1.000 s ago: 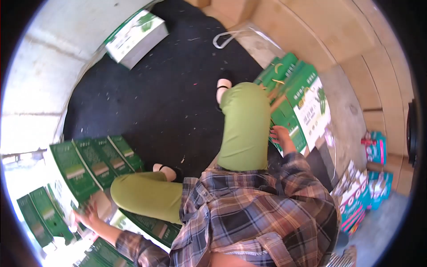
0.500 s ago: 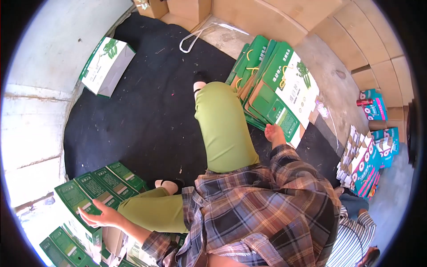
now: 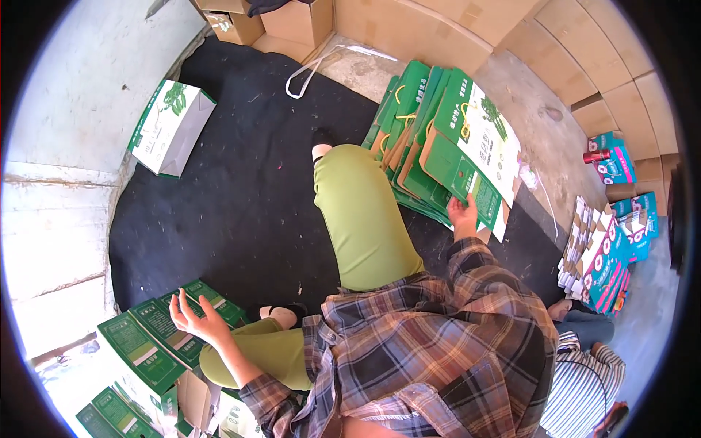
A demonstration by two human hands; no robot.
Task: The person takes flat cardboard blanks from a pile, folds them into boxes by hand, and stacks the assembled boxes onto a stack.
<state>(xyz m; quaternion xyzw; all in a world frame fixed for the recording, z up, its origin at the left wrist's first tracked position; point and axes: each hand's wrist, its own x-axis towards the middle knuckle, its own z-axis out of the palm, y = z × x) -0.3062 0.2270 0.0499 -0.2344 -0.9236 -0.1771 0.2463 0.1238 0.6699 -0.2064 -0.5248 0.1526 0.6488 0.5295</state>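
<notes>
My right hand pinches the near edge of the top carton, a flattened green and white one with a yellow cord handle and a leafy plant picture. Beneath it fans a stack of similar flat green cartons, some with yellow handles. My left hand hovers with fingers spread and nothing in them, above a row of green boxes standing at the lower left. Beside that row an open brown cardboard flap sticks up. More green boxes stand nearer me, partly cut off.
A finished white and green box lies by the pale wall on the black mat. Brown cartons line the back and right. Teal and pink boxes stand at right, near a person in a striped top. A white strap lies behind.
My right hand has taken hold of the top flat carton's near edge, and this carton has lifted slightly. My left hand has risen and moved right, away from the green boxes.
</notes>
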